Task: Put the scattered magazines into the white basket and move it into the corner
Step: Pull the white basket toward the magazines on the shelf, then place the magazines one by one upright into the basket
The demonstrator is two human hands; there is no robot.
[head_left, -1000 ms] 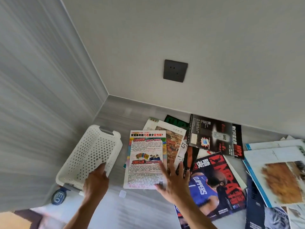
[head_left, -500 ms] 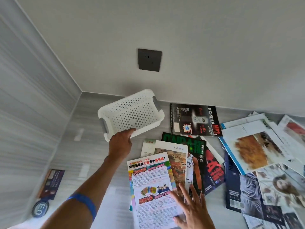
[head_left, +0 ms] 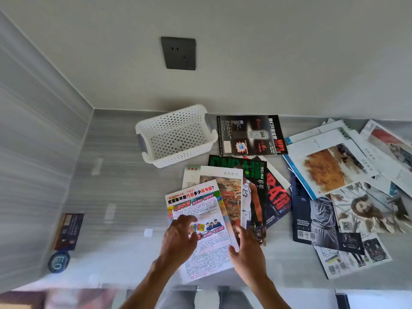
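Note:
The white perforated basket [head_left: 176,136] stands upright and empty on the grey surface, close to the back wall. Several magazines lie scattered to its right and in front of it. Nearest me is a colourful flyer-like magazine [head_left: 196,204] on top of a small pile. My left hand [head_left: 178,238] hovers over its lower left part with fingers loosely curled, holding nothing. My right hand [head_left: 247,248] is at the magazine's right edge, fingers relaxed, thumb near the paper. A black MP3 magazine [head_left: 250,134] lies right of the basket.
A dark wall socket [head_left: 179,53] sits above the basket. The corner of the two walls [head_left: 93,108] is left of the basket. A dark leaflet [head_left: 68,230] and a round blue badge [head_left: 58,262] lie at the left wall. More magazines [head_left: 334,175] spread to the right.
My left hand let go of the basket, which now rests near the back wall, and came back over the colourful magazine. My right hand shifted to that magazine's right edge.

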